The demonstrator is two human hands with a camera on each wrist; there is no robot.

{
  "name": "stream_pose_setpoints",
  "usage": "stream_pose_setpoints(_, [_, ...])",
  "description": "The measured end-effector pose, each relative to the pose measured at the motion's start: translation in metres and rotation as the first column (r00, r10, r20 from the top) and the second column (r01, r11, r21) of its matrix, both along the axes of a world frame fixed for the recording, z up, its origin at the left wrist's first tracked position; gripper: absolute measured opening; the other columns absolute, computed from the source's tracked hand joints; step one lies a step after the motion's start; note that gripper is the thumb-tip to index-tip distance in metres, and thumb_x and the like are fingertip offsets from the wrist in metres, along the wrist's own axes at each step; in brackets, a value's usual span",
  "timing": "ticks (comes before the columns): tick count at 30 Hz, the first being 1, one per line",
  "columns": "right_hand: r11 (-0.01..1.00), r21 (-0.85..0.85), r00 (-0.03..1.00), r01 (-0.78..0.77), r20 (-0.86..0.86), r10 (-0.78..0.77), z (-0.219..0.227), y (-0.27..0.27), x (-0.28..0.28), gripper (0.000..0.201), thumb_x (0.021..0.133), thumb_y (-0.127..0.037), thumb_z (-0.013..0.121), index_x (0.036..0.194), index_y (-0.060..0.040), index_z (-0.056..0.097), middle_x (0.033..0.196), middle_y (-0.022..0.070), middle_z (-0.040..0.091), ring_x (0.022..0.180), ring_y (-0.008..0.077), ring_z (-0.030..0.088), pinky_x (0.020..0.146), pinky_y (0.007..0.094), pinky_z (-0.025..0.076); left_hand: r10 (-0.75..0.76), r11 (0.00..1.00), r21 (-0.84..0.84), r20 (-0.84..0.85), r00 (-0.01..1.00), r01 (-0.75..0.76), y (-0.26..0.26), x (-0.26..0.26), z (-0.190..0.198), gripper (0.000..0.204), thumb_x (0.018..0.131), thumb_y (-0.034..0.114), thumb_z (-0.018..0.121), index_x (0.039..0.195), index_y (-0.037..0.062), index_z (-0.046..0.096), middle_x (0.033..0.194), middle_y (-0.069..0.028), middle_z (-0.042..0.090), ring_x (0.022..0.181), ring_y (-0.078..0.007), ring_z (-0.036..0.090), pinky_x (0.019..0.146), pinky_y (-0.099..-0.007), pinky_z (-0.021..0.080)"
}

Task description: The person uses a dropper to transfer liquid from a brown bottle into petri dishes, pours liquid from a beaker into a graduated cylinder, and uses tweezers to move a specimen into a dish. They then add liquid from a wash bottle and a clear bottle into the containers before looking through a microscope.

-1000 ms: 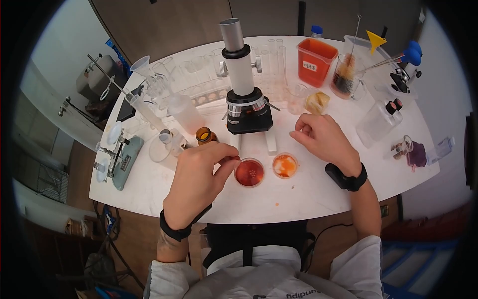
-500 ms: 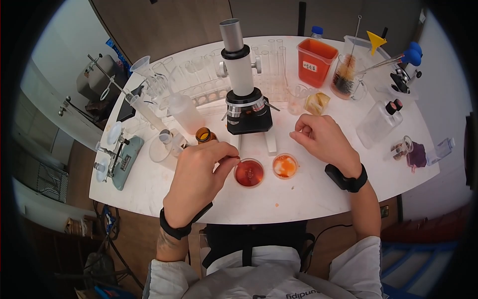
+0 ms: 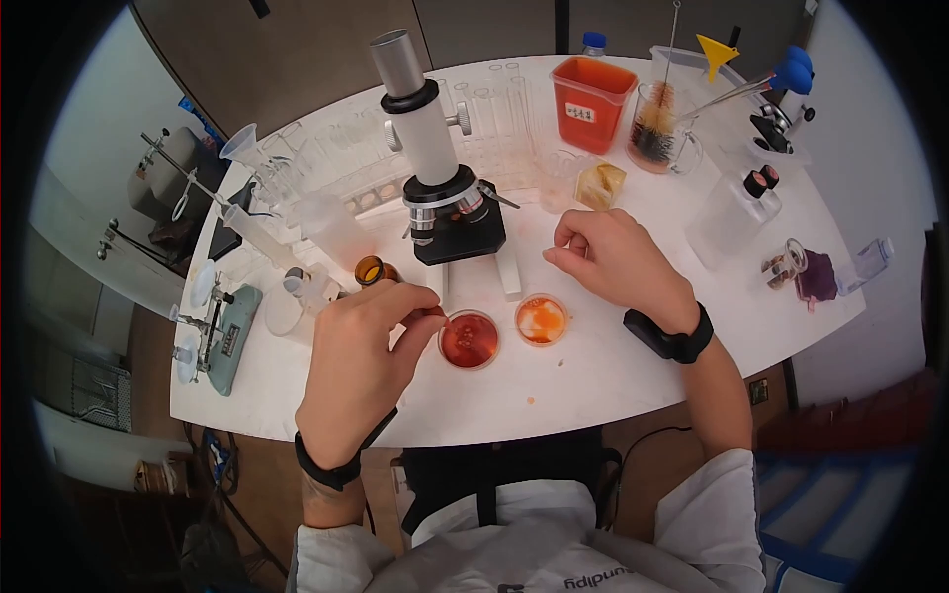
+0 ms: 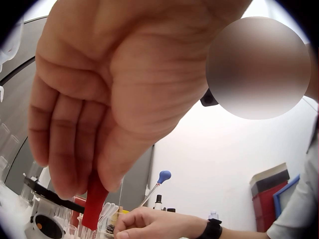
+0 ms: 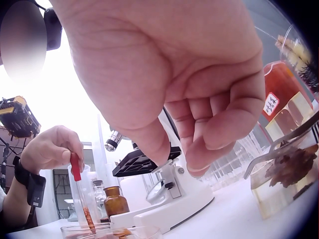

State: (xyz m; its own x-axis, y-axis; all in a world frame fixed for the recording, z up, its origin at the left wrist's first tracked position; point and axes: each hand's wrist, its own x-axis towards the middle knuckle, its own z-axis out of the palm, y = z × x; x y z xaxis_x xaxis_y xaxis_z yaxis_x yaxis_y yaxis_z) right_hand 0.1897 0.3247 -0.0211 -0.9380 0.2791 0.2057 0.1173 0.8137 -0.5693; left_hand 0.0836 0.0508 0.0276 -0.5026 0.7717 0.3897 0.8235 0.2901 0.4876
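My left hand (image 3: 361, 346) pinches the red rubber bulb (image 4: 94, 206) of a dropper between thumb and fingers. In the right wrist view the dropper's glass tube (image 5: 88, 216) slants down, reddish inside, its lower end at the dishes. Just right of that hand in the head view lies a petri dish (image 3: 469, 344) of red liquid with small bubbles. A smaller dish (image 3: 543, 321) with orange and whitish patches sits beside it. My right hand (image 3: 623, 259) hovers near the smaller dish, fingers loosely curled and holding nothing.
A microscope (image 3: 455, 217) stands behind the dishes. An amber bottle (image 3: 376, 271) is just beyond my left hand, and a green balance (image 3: 233, 341) is farther left. At the back right are a red plastic tub (image 3: 591, 107) and a yellowish clear block (image 3: 599, 188).
The head view has shifted, so the table scene sits farther left. The bubbles in the red liquid have moved. The left hand keeps its pinch on the dropper; the right hand's pose looks the same.
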Motion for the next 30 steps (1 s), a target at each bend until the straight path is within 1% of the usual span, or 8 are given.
stream_pose_setpoints(3, [1.000, 0.017, 0.999, 0.023, 0.044, -0.024, -0.001, 0.002, -0.003, 0.023, 0.092, -0.024, 0.075, 0.089, -0.0018, 0.071, 0.079, 0.0143, 0.074, 0.077, 0.0325, 0.073, 0.069, 0.0427, 0.056, -0.006, 1.000, 0.002, -0.036, 0.999, 0.006, 0.001, 0.004, 0.008, 0.014, 0.084, 0.002, 0.081, 0.096, 0.0001, 0.074, 0.086, -0.0136, 0.074, 0.076, -0.0287, 0.074, 0.069, -0.0359, 0.057])
stream_pose_setpoints(6, [0.999, 0.037, 1.000, 0.007, -0.008, -0.007, -0.001, 0.001, 0.000, 0.021, 0.092, -0.023, 0.075, 0.089, -0.0024, 0.071, 0.080, 0.0145, 0.074, 0.078, 0.0334, 0.073, 0.069, 0.0434, 0.056, -0.027, 0.999, 0.035, -0.028, 0.999, 0.028, 0.006, 0.011, 0.017, 0.014, 0.084, 0.001, 0.081, 0.096, -0.0004, 0.074, 0.086, -0.0132, 0.074, 0.076, -0.0281, 0.075, 0.068, -0.0343, 0.057])
stream_pose_setpoints(9, [0.999, 0.050, 1.000, 0.021, 0.007, -0.021, -0.001, 0.001, 0.000, 0.021, 0.092, -0.023, 0.075, 0.088, -0.0025, 0.071, 0.081, 0.0147, 0.074, 0.080, 0.0340, 0.072, 0.070, 0.0437, 0.056, -0.065, 0.996, 0.062, -0.018, 0.998, 0.066, 0.015, 0.016, 0.023, 0.015, 0.084, 0.000, 0.082, 0.097, -0.0004, 0.075, 0.085, -0.0131, 0.074, 0.076, -0.0277, 0.075, 0.068, -0.0334, 0.057])
stream_pose_setpoints(11, [0.998, 0.066, 0.999, 0.011, -0.032, -0.009, -0.005, 0.003, -0.001, 0.021, 0.092, -0.023, 0.076, 0.089, -0.0029, 0.070, 0.077, 0.0126, 0.071, 0.075, 0.0302, 0.070, 0.068, 0.0408, 0.053, -0.108, 0.990, 0.089, -0.027, 0.994, 0.110, 0.024, 0.018, 0.025, 0.015, 0.084, 0.001, 0.082, 0.097, -0.0002, 0.075, 0.085, -0.0129, 0.074, 0.074, -0.0275, 0.074, 0.067, -0.0334, 0.056])
stream_pose_setpoints(12, [0.997, 0.075, 0.999, 0.006, -0.051, -0.002, -0.006, 0.004, -0.001, 0.022, 0.092, -0.024, 0.077, 0.089, -0.0031, 0.069, 0.075, 0.0116, 0.070, 0.072, 0.0283, 0.070, 0.066, 0.0393, 0.052, -0.125, 0.987, 0.097, -0.012, 0.992, 0.125, 0.028, 0.018, 0.024, 0.014, 0.085, 0.001, 0.082, 0.097, 0.0002, 0.075, 0.085, -0.0126, 0.074, 0.074, -0.0274, 0.074, 0.067, -0.0336, 0.056])
stream_pose_setpoints(17, [0.997, 0.082, 0.998, 0.010, -0.060, -0.005, -0.006, 0.005, 0.000, 0.022, 0.092, -0.024, 0.077, 0.090, -0.0031, 0.070, 0.075, 0.0120, 0.071, 0.073, 0.0290, 0.070, 0.067, 0.0400, 0.052, -0.160, 0.981, 0.112, 0.020, 0.987, 0.157, 0.045, 0.019, 0.018, 0.012, 0.086, 0.004, 0.081, 0.097, 0.0017, 0.076, 0.084, -0.0112, 0.073, 0.071, -0.0270, 0.072, 0.065, -0.0344, 0.055])
stream_pose_setpoints(27, [0.995, 0.101, 0.998, 0.011, -0.069, -0.004, -0.008, 0.007, -0.001, 0.022, 0.092, -0.024, 0.076, 0.089, -0.0027, 0.070, 0.076, 0.0127, 0.071, 0.074, 0.0301, 0.071, 0.067, 0.0405, 0.053, -0.172, 0.977, 0.126, -0.024, 0.985, 0.174, 0.050, 0.017, 0.014, 0.011, 0.086, 0.004, 0.080, 0.096, 0.0019, 0.076, 0.085, -0.0114, 0.074, 0.072, -0.0281, 0.072, 0.065, -0.0353, 0.055])
stream_pose_setpoints(30, [0.997, 0.078, 0.999, 0.018, -0.037, -0.015, -0.003, 0.005, -0.001, 0.023, 0.091, -0.025, 0.075, 0.088, -0.0024, 0.072, 0.081, 0.0163, 0.073, 0.082, 0.0359, 0.072, 0.071, 0.0455, 0.056, -0.171, 0.977, 0.127, -0.022, 0.985, 0.172, 0.051, 0.017, 0.014, 0.011, 0.086, 0.004, 0.080, 0.096, 0.0021, 0.076, 0.084, -0.0111, 0.073, 0.071, -0.0280, 0.072, 0.066, -0.0354, 0.055])
